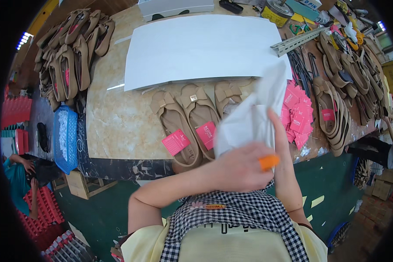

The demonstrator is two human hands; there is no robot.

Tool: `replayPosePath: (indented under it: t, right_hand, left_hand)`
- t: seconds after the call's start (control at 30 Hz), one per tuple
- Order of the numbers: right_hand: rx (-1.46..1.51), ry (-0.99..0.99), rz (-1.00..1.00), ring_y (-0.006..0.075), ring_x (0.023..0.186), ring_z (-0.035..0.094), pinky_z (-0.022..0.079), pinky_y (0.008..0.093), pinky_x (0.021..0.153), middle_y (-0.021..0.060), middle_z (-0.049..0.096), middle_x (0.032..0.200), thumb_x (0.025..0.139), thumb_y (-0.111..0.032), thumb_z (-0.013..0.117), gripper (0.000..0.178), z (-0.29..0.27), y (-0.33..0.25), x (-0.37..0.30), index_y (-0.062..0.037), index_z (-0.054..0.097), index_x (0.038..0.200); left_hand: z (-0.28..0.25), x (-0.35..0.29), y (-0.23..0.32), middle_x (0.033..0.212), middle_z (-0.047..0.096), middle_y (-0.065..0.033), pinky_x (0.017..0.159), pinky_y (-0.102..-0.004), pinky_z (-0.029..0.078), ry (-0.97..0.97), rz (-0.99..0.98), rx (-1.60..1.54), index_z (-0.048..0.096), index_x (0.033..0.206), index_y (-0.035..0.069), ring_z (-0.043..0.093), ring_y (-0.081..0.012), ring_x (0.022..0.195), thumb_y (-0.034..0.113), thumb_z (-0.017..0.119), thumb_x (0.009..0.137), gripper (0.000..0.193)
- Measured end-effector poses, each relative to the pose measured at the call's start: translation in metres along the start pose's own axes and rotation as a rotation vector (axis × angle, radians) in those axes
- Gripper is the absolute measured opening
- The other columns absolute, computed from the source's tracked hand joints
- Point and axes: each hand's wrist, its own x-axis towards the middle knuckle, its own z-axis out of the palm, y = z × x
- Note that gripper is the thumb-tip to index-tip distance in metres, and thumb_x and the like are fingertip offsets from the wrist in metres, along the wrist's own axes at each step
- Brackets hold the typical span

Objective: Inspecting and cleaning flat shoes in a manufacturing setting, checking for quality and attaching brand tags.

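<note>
A thin white sheet (244,124), crumpled and blurred by motion, rises from in front of my body over the table's near edge. My right hand (278,126) holds it along its right side, most of the fingers hidden behind it. Across my front comes my left hand (244,168), closed against the sheet's lower part. A small orange piece (269,162) shows at its fingers, too blurred to name. Just left of the sheet lie two beige bow-topped flat shoes (172,118) with pink cards inside. Another beige shoe (228,94) is partly covered by the sheet.
A stack of large white paper (201,48) lies beyond the shoes. Pink cards (299,115) are heaped at right, beside piled beige shoes (332,113). More shoes (74,52) fill the far left. A blue basket (65,139) hangs near the left edge. Another person (22,179) sits at left.
</note>
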Motion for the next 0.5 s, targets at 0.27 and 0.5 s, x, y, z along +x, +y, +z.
replayPosePath:
  t: [0.27,0.5]
  right_hand:
    - [-1.008,-0.312,-0.584,0.0263,0.137,0.039,0.038,0.0387,0.109,0.0172,0.037,0.149,0.090,-0.010,0.064,0.069,0.029,0.014,0.009,-0.0006,0.028,0.148]
    - [-1.369,-0.104,-0.667,0.0306,0.093,0.067,0.053,0.0374,0.083,0.0156,0.069,0.104,0.079,0.001,0.064,0.030,0.038,0.034,0.064,-0.0023,0.065,0.108]
  left_hand:
    - [-0.050,-0.032,-0.046,0.110,0.061,-0.0174,0.088,-0.0366,0.051,0.411,-0.173,0.299,0.063,0.112,0.006,0.062,-0.0294,0.094,0.009,0.058,0.085,0.027]
    - [-0.040,-0.045,-0.063,0.114,0.062,-0.0185,0.094,-0.0359,0.046,0.260,-0.694,-0.321,0.048,0.136,0.004,0.060,-0.0278,0.106,0.031,0.044,0.099,0.046]
